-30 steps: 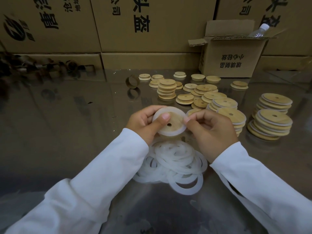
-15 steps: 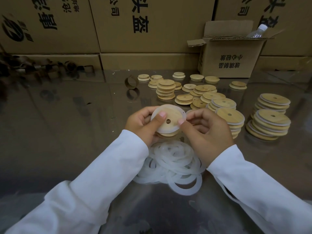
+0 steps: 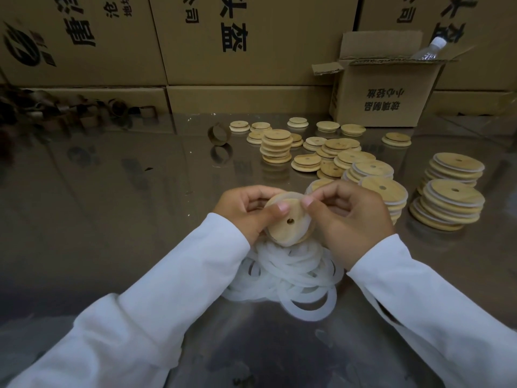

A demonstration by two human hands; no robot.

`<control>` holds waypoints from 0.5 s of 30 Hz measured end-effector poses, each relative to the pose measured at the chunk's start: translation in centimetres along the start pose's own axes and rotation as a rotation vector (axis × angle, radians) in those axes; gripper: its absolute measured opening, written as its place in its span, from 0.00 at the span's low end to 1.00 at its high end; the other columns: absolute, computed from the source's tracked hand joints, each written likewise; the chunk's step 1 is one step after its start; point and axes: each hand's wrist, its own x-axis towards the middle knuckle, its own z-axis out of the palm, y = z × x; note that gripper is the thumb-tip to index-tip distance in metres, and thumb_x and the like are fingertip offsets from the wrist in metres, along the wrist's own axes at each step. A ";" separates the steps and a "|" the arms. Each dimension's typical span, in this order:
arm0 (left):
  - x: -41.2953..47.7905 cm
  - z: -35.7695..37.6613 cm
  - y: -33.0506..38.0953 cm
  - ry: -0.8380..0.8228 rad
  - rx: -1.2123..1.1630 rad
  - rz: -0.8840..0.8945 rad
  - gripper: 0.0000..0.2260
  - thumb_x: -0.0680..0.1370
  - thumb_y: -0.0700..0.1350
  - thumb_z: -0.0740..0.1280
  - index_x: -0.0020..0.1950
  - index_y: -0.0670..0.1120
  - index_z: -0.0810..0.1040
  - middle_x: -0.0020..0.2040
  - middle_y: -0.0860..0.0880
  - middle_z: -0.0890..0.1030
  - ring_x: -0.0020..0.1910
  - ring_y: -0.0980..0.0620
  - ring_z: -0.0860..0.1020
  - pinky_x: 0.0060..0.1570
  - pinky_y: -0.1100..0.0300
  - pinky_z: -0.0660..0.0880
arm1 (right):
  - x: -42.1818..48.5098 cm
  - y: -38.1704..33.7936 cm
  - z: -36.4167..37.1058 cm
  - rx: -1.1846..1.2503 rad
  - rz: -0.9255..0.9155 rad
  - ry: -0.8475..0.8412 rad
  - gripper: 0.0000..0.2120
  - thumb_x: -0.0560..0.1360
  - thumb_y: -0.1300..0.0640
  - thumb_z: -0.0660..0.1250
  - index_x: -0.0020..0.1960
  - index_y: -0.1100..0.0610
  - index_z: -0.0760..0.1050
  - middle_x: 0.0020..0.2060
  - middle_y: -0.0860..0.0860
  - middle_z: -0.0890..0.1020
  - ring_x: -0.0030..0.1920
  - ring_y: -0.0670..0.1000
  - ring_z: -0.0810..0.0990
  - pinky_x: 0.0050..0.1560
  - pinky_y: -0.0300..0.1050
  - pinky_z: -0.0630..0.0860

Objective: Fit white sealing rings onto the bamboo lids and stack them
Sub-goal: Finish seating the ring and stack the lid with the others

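**Lid gripped in both hands, ring at its rim**

You hold one bamboo lid (image 3: 288,228) tilted towards you, its centre hole just below your thumb tips. Your left hand (image 3: 246,211) grips it, thumb flat on the face and the other fingers curled behind. Your right hand (image 3: 352,219) pinches the right rim between thumb and forefinger; its remaining fingers are curled. A white sealing ring (image 3: 298,195) shows along the lid's far edge (whether it is fully seated cannot be told).

The pile of loose rings (image 3: 293,275) lies directly beneath your fingers on the table (image 3: 112,191). Just beyond your right knuckles stands a ringed stack (image 3: 389,189). Two more ringed stacks (image 3: 453,203) sit well to the right of that hand. Bare lids (image 3: 307,162) lie scattered beyond both sets of fingertips, in front of an open carton (image 3: 383,93).
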 end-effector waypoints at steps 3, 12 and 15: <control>0.1 -0.1 0.1 -0.004 -0.012 0.043 0.06 0.72 0.35 0.67 0.46 0.43 0.80 0.41 0.43 0.82 0.40 0.49 0.80 0.43 0.57 0.79 | 0.2 -0.1 0.0 0.097 0.030 0.010 0.08 0.69 0.64 0.71 0.34 0.55 0.77 0.30 0.45 0.82 0.33 0.41 0.80 0.39 0.33 0.78; 0.1 0.0 0.1 0.065 -0.110 0.007 0.05 0.73 0.35 0.66 0.45 0.42 0.79 0.40 0.42 0.81 0.39 0.47 0.80 0.38 0.55 0.80 | -0.2 -0.2 -0.1 -0.041 -0.065 0.011 0.03 0.68 0.56 0.71 0.38 0.50 0.76 0.38 0.43 0.82 0.41 0.41 0.80 0.44 0.36 0.78; 0.1 0.0 0.3 0.076 -0.146 -0.021 0.04 0.73 0.35 0.66 0.46 0.41 0.79 0.39 0.43 0.82 0.38 0.48 0.81 0.37 0.54 0.81 | -0.3 -0.2 -0.1 -0.089 -0.082 0.052 0.04 0.69 0.56 0.71 0.38 0.50 0.76 0.37 0.43 0.81 0.39 0.41 0.80 0.42 0.37 0.79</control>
